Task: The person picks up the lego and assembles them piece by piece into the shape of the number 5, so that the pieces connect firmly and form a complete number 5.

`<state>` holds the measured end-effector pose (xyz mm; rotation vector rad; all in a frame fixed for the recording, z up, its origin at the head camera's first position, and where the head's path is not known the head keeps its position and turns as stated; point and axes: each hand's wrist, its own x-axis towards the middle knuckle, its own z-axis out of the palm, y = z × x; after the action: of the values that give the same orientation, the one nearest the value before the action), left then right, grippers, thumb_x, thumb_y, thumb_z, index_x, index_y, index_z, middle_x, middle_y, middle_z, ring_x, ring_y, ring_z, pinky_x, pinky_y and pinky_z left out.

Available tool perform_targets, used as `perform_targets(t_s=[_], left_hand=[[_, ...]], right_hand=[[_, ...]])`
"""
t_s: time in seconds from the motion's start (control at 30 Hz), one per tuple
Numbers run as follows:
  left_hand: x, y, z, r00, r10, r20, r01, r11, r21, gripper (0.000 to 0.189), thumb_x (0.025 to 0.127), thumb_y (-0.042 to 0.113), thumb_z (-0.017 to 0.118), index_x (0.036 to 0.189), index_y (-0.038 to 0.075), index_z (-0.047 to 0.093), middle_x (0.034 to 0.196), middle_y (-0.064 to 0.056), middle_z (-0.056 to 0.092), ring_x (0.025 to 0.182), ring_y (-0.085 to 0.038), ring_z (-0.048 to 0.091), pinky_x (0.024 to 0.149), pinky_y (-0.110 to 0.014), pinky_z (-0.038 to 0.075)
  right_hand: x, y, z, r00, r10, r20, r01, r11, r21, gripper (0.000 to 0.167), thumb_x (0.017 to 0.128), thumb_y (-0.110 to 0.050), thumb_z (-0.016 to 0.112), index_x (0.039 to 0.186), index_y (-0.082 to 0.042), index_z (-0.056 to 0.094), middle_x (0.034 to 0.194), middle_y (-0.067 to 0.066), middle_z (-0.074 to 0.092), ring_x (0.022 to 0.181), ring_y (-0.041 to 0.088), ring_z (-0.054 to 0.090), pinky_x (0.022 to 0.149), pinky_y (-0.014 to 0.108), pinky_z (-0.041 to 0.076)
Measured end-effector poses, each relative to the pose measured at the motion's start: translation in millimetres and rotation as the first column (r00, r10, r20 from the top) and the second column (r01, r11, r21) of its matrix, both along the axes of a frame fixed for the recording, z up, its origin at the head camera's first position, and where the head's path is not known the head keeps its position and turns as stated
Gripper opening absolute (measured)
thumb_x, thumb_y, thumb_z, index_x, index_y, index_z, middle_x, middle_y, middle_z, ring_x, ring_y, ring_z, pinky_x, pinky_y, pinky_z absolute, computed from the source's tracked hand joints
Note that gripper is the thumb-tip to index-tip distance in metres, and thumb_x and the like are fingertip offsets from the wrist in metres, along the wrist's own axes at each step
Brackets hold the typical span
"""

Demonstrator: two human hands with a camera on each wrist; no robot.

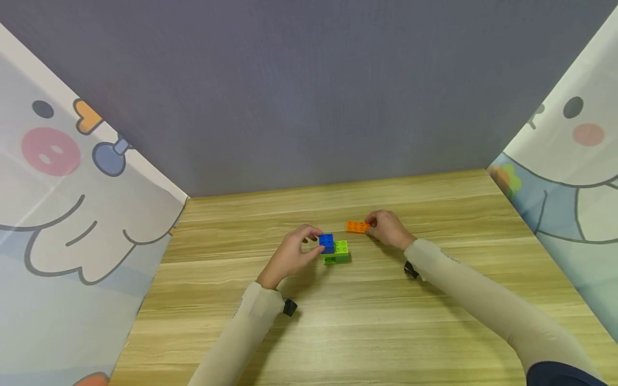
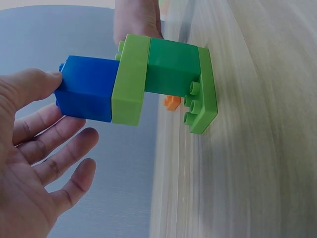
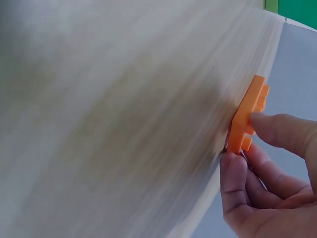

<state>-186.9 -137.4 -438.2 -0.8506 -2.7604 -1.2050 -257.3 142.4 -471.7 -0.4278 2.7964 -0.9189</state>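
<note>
A stack of building bricks stands upright on the wooden table. It has a flat light-green plate [image 2: 208, 94] at the bottom, a dark-green brick [image 2: 173, 64] above that, a light-green brick [image 2: 130, 82] and a blue brick [image 2: 89, 89] on top. My left hand [image 1: 293, 253] holds the blue brick at its left side between thumb and fingers; the other fingers spread loosely. Beyond the stack and to its right, my right hand [image 1: 388, 229] pinches the right end of a flat orange brick [image 1: 356, 227], studs up, at the table surface.
The table [image 1: 367, 316] meets a grey panel [image 1: 309, 107] along its far edge. Cartoon-printed panels [image 1: 96, 230] rise at the left and right sides. Both forearms reach in from the near edge.
</note>
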Motion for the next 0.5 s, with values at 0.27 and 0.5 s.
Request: perform_targets(t_s=[0.27,0.5], left_hand=[[0.0,-0.8,-1.2,1.000,-0.004,0.001,0.003,1.000,0.011,0.028,0.089,0.021,0.068,0.115,0.013,0.061,0.109,0.003,0.060,0.096,-0.021,0.058,0.083,-0.041,0.049],[-1.1,-1.2,-1.6,1.000,-0.020,0.011,0.019,0.999,0.031,0.027,0.090,0.022,0.067,0.115,0.012,0.060,0.110,0.001,0.060,0.097,-0.028,0.058,0.083,-0.045,0.048]], right_hand=[[4.9,-2,12.5,0.999,0.028,-0.038,-0.031,0.998,-0.062,0.023,0.082,-0.006,0.073,0.102,0.002,0.066,0.093,0.010,0.064,0.082,0.021,0.059,0.072,0.033,0.051],[18.8,-4,44.4,0.988,0.076,-0.136,-0.102,0.976,-0.193,0.022,0.081,-0.005,0.073,0.101,0.001,0.067,0.095,0.010,0.066,0.078,0.019,0.063,0.066,0.028,0.053]])
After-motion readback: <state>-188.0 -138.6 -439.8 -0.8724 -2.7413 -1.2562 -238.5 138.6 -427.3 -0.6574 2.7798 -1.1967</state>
